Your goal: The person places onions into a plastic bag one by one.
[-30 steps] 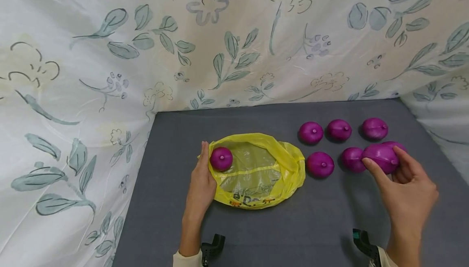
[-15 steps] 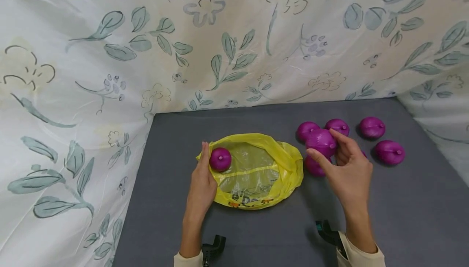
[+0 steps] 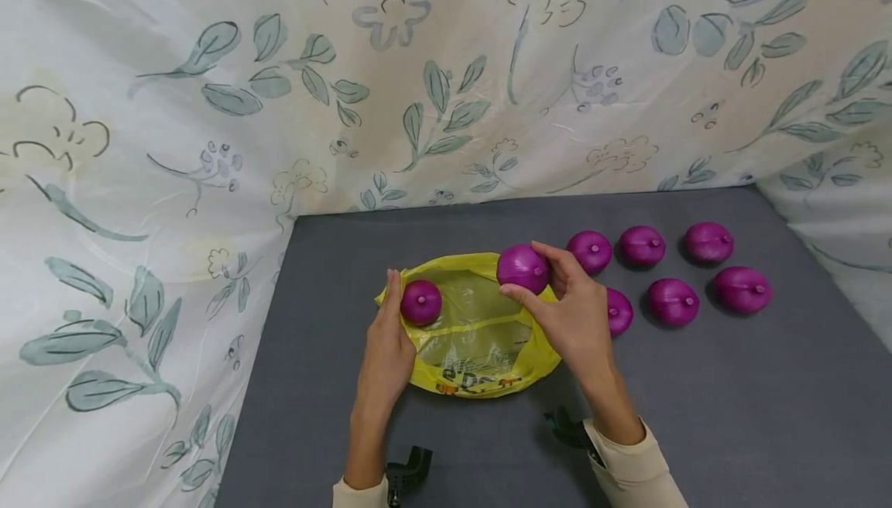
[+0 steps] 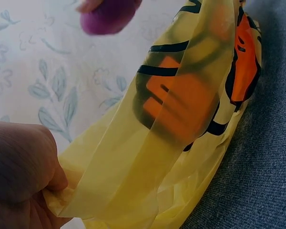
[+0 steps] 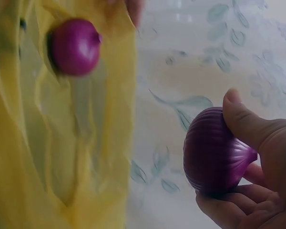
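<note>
One big cloth (image 3: 446, 28) with flowers and leaves hangs behind and beside one dark gray table (image 3: 697, 407). On the table sits one yellow bag (image 3: 453, 262), its mouth facing up, with orange and black pictures printed on it. My two hands are at work. My left hand (image 3: 390, 338) pinches the bag's left edge, fingers bent tight around it. My right hand (image 3: 567, 310) holds an onion (image 3: 523, 269), thumb and fingers spread just as wide as it is. I count eight purple onions: this one, held up off the bag; one inside onion (image 3: 421, 303), by my left fingers; and six on the table to the right, three in the far row (image 3: 642, 246) and three in the near row (image 3: 673, 302). My right hand hides some of the bag's right side and a bit of the nearest onion (image 3: 619, 312). Two small black bent pieces (image 3: 413, 466) stick out by my two cream sleeves (image 3: 637, 465).
</note>
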Motion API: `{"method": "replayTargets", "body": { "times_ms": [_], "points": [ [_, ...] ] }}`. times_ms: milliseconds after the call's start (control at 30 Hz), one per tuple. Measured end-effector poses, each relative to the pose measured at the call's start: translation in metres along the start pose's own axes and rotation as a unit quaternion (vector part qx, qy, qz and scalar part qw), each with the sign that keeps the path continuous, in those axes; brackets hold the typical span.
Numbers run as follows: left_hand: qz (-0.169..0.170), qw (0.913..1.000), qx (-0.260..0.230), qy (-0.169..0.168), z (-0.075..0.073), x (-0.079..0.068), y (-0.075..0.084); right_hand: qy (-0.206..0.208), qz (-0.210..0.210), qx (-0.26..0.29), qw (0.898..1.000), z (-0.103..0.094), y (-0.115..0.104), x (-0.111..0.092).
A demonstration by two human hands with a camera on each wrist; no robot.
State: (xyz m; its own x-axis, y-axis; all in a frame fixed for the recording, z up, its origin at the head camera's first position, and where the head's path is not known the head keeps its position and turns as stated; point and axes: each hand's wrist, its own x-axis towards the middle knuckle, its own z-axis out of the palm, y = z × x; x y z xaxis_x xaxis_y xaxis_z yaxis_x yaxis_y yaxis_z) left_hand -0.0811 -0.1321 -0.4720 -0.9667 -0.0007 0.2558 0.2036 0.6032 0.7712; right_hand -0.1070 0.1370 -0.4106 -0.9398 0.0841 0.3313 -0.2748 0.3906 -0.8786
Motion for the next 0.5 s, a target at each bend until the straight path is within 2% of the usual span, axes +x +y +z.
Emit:
{"method": "replayTargets", "body": {
  "times_ms": [300,500],
  "points": [
    [0.002,1.0000,-0.001,0.000,0.001,-0.001,0.002,-0.062,0.017,0.009,0.998,0.038,0.005,-0.001],
    [0.001,1.0000,-0.004,-0.009,0.002,-0.001,0.003,-0.081,0.016,-0.013,0.996,0.056,0.012,0.000]
  ]
}}
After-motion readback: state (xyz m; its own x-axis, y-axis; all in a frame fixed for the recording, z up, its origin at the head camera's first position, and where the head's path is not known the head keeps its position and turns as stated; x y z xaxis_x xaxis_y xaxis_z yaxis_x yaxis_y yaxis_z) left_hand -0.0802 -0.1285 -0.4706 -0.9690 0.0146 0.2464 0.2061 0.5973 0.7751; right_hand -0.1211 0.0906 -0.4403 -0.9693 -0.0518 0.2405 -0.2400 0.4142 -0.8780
